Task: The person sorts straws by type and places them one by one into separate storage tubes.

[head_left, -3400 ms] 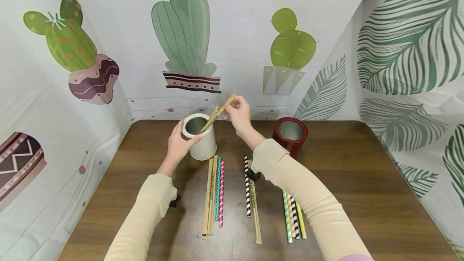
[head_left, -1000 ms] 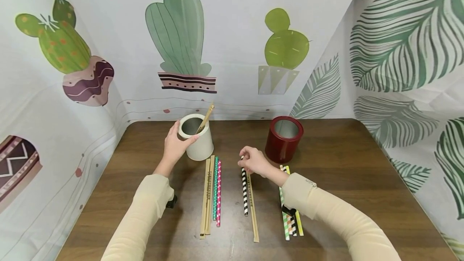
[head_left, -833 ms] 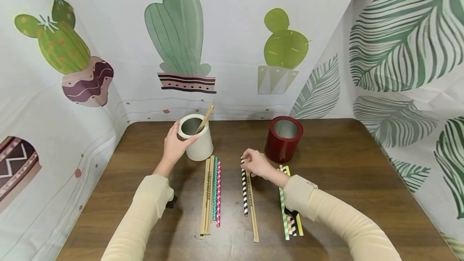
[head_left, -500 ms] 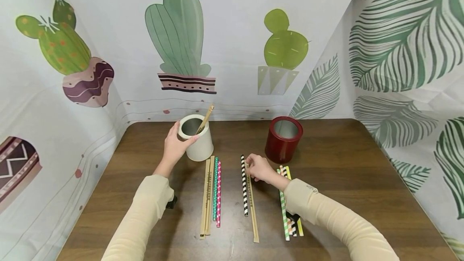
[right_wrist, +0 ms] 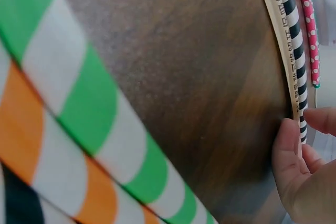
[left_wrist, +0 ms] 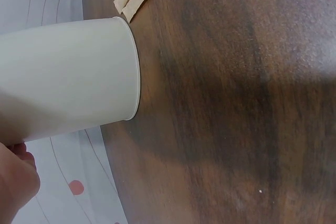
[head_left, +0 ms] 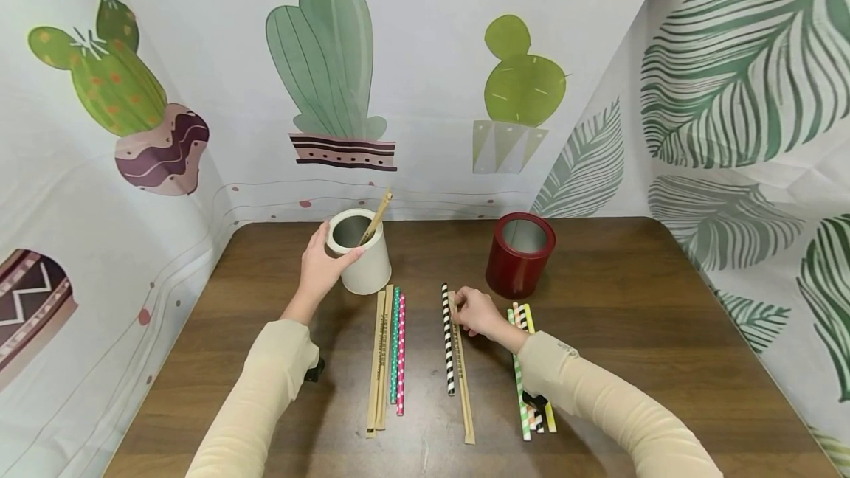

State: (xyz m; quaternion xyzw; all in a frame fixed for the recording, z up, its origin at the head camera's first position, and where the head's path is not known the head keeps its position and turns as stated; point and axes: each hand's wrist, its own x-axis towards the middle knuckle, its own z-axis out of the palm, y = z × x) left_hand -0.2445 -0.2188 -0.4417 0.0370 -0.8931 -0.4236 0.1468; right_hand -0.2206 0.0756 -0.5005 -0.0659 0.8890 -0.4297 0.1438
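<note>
Firstly, behind both hands, there is a pale cloth (head_left: 438, 87) with printed cacti, and in front of it the brown table (head_left: 611, 271). At the left, the left hand (head_left: 320, 265) holds the white can (head_left: 367, 268) near its rim; the thumb lies on the near side and the fingers go around the left side. The can stands upright, directly right of this palm. From its mouth, beyond the thumb, something long and brown (head_left: 376, 218) leans out to the right; if it is one piece or more, I cannot tell.

Nearer to the person than the left hand, and to its right, lie two packets (head_left: 376, 367), long and brown, side by side. Next come the teal straw (head_left: 394, 360) and the pink straw (head_left: 401, 367), both with white dots. Further right, the striped straw (head_left: 448, 360), black and white, lies just left of the right fingertips.

Beside it is the long packet (head_left: 465, 397), flat on the table; the right hand (head_left: 476, 312) pinches its far end between thumb and finger. Behind the right hand and a little to its right, the red can (head_left: 520, 264) stands upright. Lastly, right of this hand, a bunch of straws (head_left: 519, 367), green, orange, black and yellow, lies partly hidden by the sleeve (head_left: 598, 382).
</note>
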